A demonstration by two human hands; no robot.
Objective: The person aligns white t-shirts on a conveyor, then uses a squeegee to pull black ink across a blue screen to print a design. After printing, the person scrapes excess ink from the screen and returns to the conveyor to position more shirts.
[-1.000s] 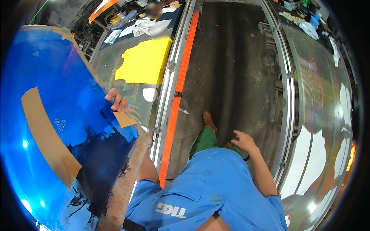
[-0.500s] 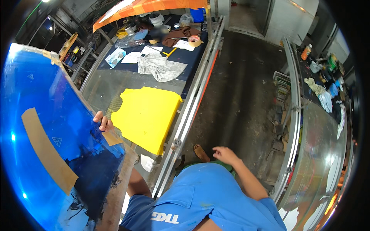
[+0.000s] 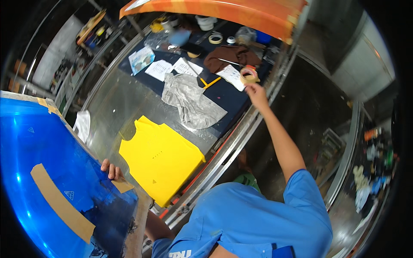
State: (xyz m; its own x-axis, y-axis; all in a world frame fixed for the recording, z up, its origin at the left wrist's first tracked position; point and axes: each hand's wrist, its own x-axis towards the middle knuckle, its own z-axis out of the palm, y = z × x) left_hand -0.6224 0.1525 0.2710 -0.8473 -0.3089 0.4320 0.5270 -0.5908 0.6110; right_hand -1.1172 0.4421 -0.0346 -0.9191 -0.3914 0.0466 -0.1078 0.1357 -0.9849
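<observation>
My left hand (image 3: 112, 169) grips the edge of a blue printing screen (image 3: 60, 142), its fingers curled over the rim. The screen is tilted up at the left, with strips of brown tape (image 3: 62, 202) on its blue sheet. My right arm stretches out to the far right part of the table. There my right hand (image 3: 257, 94) is at the near edge of a roll of tan tape (image 3: 249, 75). Its fingers are slightly blurred, and I cannot tell whether they have closed on the roll. Beside the screen, a yellow shirt piece (image 3: 161, 159) lies flat on the table.
A crumpled grey cloth (image 3: 191, 101) lies beyond the yellow piece. Past it are a yellow-handled tool (image 3: 211, 82), paper sheets (image 3: 159, 70) and a brown cloth (image 3: 230, 56). An orange screen (image 3: 219, 15) overhangs the far end. A metal rail (image 3: 228, 161) runs along the table's right side.
My right hand has moved from near my body forward to the tape roll. The view has shifted toward the table. My left hand still holds the blue screen.
</observation>
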